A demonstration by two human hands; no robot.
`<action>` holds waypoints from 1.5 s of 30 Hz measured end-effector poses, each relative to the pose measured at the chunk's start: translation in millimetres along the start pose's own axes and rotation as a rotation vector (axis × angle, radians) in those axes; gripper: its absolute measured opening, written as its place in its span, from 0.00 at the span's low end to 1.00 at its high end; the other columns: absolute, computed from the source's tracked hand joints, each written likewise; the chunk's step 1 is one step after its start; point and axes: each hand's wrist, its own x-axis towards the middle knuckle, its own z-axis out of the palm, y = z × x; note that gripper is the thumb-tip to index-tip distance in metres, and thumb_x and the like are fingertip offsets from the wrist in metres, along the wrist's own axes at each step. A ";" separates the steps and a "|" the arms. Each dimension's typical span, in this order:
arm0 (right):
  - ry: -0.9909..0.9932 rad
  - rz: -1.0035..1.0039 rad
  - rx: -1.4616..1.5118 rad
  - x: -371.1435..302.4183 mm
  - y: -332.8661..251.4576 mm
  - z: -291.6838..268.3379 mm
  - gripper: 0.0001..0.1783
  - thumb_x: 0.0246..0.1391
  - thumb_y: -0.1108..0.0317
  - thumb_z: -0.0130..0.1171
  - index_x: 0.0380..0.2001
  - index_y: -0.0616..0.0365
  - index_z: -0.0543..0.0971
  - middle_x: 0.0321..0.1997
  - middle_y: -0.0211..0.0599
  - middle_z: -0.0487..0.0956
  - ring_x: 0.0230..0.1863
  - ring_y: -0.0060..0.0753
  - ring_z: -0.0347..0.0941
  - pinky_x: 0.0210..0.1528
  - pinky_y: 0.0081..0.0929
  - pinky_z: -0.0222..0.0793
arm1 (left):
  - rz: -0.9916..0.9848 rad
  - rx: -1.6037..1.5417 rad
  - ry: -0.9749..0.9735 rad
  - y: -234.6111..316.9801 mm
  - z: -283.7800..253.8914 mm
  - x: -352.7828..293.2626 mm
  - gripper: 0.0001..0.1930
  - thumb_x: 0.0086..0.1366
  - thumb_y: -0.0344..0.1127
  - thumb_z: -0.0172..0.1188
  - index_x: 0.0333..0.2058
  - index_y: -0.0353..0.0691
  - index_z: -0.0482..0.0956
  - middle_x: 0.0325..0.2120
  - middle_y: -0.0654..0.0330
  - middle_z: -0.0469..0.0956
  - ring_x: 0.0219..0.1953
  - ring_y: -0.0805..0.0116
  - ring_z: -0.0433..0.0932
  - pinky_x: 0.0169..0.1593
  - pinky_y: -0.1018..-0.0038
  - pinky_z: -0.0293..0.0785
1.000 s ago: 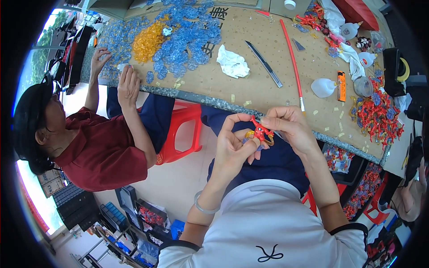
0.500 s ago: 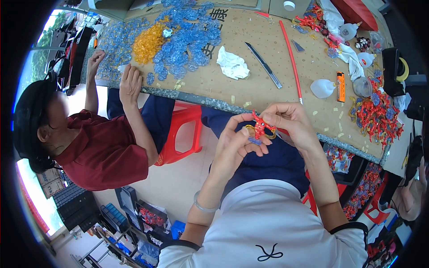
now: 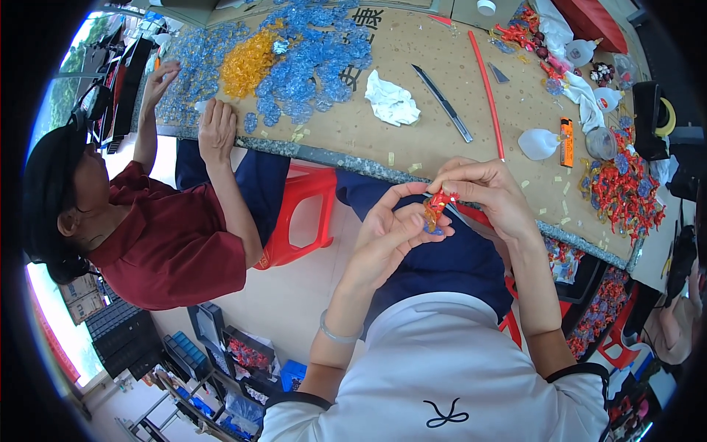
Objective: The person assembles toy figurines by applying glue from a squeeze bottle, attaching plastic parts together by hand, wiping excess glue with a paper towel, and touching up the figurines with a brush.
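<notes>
1. The red figure (image 3: 439,203) is just right of the frame's middle, held in the air in front of the table edge (image 3: 339,159), with a bluish piece (image 3: 433,229) at its lower end.
2. The left hand (image 3: 389,237) pinches it between thumb and fingers, the other fingers curled behind. The right hand (image 3: 487,193) has thumb and forefinger pressed together at its upper end; whether a thin tool is tucked in there too, I cannot tell.
3. To my eye, the small limbs could bend or snap if the right fingers push too hard. A loose left pinch could let the figure slip onto the dark trousers (image 3: 427,271) or down to the floor (image 3: 294,283).
4. The craft knife (image 3: 442,103), upper centre, lies bare on the table; a careless reach across could nick a finger.
5. At the right, a white squeeze bottle (image 3: 538,144) lies on its side; if there is liquid in it, it might leak. I cannot tell what it holds.
6. Near it, a clear round tub (image 3: 602,144) stands beside the heap of red figures (image 3: 626,191); its contents are unclear.
7. At lower left, a dark tray (image 3: 254,339) holds red pieces (image 3: 247,355).
</notes>
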 end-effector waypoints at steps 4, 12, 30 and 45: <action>-0.030 0.024 0.032 1.3 -3.6 2.5 0.07 0.49 0.74 0.63 0.33 0.63 0.85 0.32 0.34 0.79 0.36 0.24 0.73 0.43 0.21 0.67 | 0.161 0.190 0.052 -4.1 2.6 -1.1 0.26 0.61 0.27 0.61 0.54 0.30 0.60 0.38 0.46 0.78 0.43 0.54 0.80 0.47 0.64 0.78; -0.071 -0.015 0.027 2.2 -2.2 1.5 0.09 0.48 0.74 0.63 0.35 0.62 0.85 0.33 0.33 0.78 0.37 0.23 0.72 0.40 0.19 0.66 | 0.266 0.314 0.153 -1.5 12.7 -5.6 0.25 0.57 0.18 0.60 0.52 0.32 0.61 0.33 0.53 0.79 0.41 0.62 0.81 0.47 0.71 0.77; 0.739 -0.118 -1.290 0.9 10.9 -4.7 0.17 0.52 0.79 0.52 0.46 0.69 0.69 0.36 0.59 0.73 0.34 0.61 0.75 0.36 0.49 0.71 | 0.602 0.634 0.443 -6.0 14.6 2.8 0.23 0.55 0.13 0.54 0.50 0.31 0.63 0.35 0.55 0.78 0.39 0.71 0.78 0.39 0.77 0.81; 0.265 -0.286 -0.048 -24.5 -22.0 34.0 0.10 0.55 0.83 0.51 0.41 0.66 0.70 0.37 0.34 0.73 0.34 0.20 0.74 0.36 0.18 0.72 | 0.629 0.929 0.574 -2.3 10.9 -3.6 0.23 0.49 0.16 0.59 0.47 0.32 0.69 0.24 0.61 0.73 0.28 0.80 0.75 0.29 0.84 0.73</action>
